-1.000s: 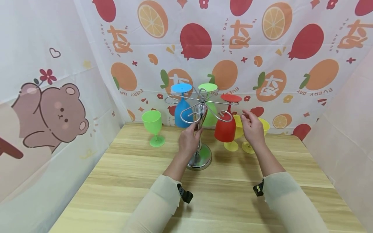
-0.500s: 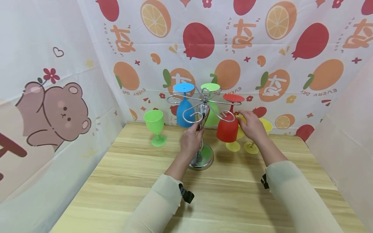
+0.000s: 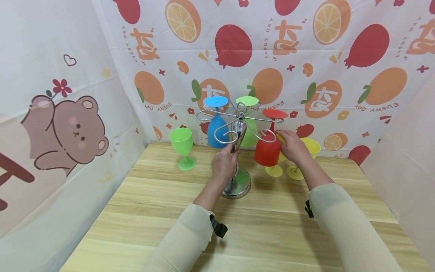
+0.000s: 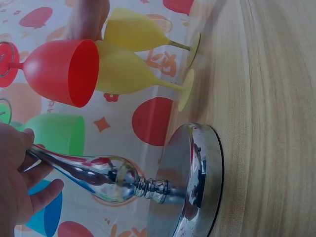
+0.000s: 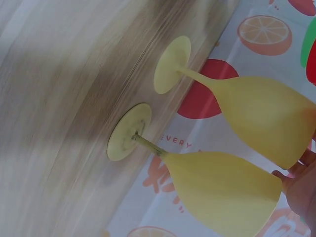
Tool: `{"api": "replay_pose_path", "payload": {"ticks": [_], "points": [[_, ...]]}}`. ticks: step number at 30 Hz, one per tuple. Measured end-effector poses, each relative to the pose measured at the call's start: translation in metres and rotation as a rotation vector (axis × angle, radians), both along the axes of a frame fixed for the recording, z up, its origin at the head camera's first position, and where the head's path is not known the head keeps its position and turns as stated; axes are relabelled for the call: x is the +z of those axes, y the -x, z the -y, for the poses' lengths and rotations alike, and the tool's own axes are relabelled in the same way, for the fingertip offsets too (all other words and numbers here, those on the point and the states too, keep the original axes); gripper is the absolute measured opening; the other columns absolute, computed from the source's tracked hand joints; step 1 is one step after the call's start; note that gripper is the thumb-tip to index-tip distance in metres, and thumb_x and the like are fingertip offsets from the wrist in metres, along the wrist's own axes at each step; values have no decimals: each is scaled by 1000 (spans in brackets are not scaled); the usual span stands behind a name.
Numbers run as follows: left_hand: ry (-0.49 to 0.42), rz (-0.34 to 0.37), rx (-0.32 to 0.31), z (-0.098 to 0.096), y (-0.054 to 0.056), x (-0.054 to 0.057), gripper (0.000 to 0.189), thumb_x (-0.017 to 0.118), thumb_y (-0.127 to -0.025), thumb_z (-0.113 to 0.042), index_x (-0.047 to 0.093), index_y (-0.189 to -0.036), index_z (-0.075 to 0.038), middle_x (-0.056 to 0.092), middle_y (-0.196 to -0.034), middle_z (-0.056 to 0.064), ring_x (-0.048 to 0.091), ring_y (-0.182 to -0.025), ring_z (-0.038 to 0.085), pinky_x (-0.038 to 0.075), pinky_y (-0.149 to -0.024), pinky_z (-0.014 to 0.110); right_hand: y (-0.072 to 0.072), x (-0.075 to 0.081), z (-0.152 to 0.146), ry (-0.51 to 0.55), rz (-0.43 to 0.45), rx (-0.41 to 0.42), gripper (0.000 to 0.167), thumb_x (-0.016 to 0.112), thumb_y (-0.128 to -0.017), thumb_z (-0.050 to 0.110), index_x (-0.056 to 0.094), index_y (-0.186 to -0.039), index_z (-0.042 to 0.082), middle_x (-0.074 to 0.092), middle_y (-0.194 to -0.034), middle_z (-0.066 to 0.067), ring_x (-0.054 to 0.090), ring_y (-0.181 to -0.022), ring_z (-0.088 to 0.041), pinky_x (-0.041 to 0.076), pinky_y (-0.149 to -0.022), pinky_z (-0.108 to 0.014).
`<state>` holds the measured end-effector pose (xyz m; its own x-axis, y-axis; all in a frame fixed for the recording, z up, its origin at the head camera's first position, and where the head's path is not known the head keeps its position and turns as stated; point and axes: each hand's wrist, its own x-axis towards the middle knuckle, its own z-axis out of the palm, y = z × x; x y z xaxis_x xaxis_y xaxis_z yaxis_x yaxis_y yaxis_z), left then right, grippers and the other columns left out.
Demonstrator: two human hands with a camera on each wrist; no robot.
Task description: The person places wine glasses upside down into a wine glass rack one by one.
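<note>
My left hand grips the stem of a chrome goblet stand, just below its curled wire arms. Three goblets hang upside down from it: a blue one, a green one and a red one. Behind the red goblet, my right hand pinches the rim of the nearer yellow goblet, whose foot stands on the table. Beside it stands a second yellow goblet, its rim close to my thumb. The red goblet and my hand partly hide the yellow goblets in the head view.
A green goblet stands upright on the wooden table, left of the stand. The stand's round base rests on the table. A fruit-print cloth hangs behind, and a bear-print cloth on the left.
My right hand has moved left to the rim of the nearer yellow goblet, its fingers closing in. The left hand keeps its grip on the stem. The head view has shifted slightly.
</note>
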<state>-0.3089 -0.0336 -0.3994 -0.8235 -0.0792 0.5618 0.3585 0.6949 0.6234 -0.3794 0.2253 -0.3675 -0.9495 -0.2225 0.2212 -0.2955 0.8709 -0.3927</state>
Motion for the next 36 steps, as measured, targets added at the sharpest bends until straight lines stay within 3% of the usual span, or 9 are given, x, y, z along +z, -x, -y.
{"api": "replay_pose_path", "payload": {"ticks": [5, 12, 26, 36], "points": [[8, -3, 3, 0, 0, -1, 20, 68, -93, -27, 69, -106, -11, 75, -104, 7, 73, -91, 27, 58, -69, 41, 4, -3, 0, -13, 24, 12, 48, 55, -99, 25, 48, -145, 13, 45, -146, -18, 38, -137, -40, 36, -107, -63], [11, -16, -5, -1, -1, -2, 20, 67, -94, -27, 68, -107, -11, 75, -106, 7, 73, -92, 25, 58, -70, 39, 2, -6, -4, -38, -9, 20, 50, 58, -96, 23, 49, -143, 10, 48, -144, -20, 41, -134, -41, 37, -106, -63], [-1, -26, -9, 1, 1, -2, 21, 68, -93, -25, 68, -109, -11, 75, -104, 8, 73, -91, 25, 59, -70, 40, -3, -4, -21, -137, -47, -23, 56, 49, -100, 41, 47, -145, 6, 45, -146, -22, 38, -135, -43, 33, -109, -64], [-7, -19, -14, 0, 3, -5, 22, 67, -94, -26, 69, -112, -12, 75, -104, 7, 73, -91, 24, 58, -68, 39, -4, -7, -31, -194, -83, -42, 52, 44, -101, 33, 46, -144, 4, 44, -144, -29, 39, -133, -48, 30, -112, -61]]}}
